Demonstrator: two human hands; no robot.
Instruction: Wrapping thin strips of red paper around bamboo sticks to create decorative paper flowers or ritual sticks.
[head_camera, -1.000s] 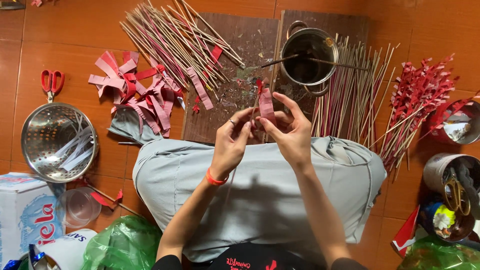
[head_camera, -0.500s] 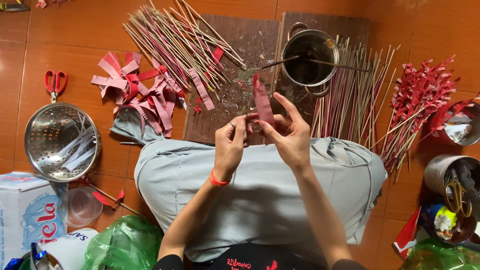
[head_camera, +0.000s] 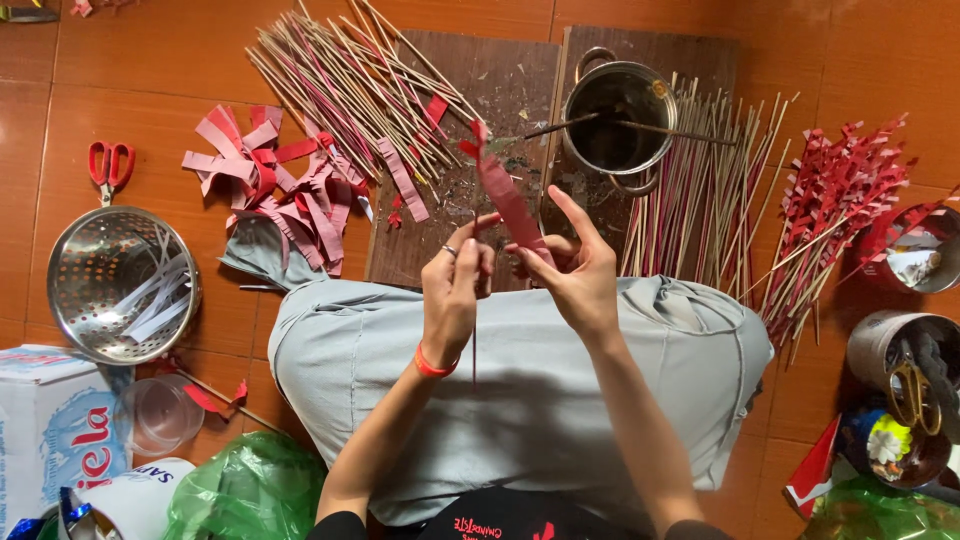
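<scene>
My left hand (head_camera: 455, 290) pinches a thin bamboo stick (head_camera: 474, 345) that runs down over my grey-clad lap (head_camera: 520, 400). My right hand (head_camera: 570, 270) holds a red fringed paper strip (head_camera: 505, 195) against the top of that stick; the strip slants up and to the left over the wooden board (head_camera: 470, 90). An orange band circles my left wrist. Both hands meet just above my knees.
Loose sticks (head_camera: 350, 80) lie fanned at the back left, red paper strips (head_camera: 270, 185) beside them. A metal pot (head_camera: 615, 115) with a stick stands on the board. Bare sticks (head_camera: 700, 190) and wrapped red ones (head_camera: 840, 200) lie right. Red scissors (head_camera: 108, 165), a colander (head_camera: 120, 285), tins (head_camera: 905, 355).
The red paper strip now stretches out longer, up and to the left from my right hand. My hands have shifted only slightly and stay close together.
</scene>
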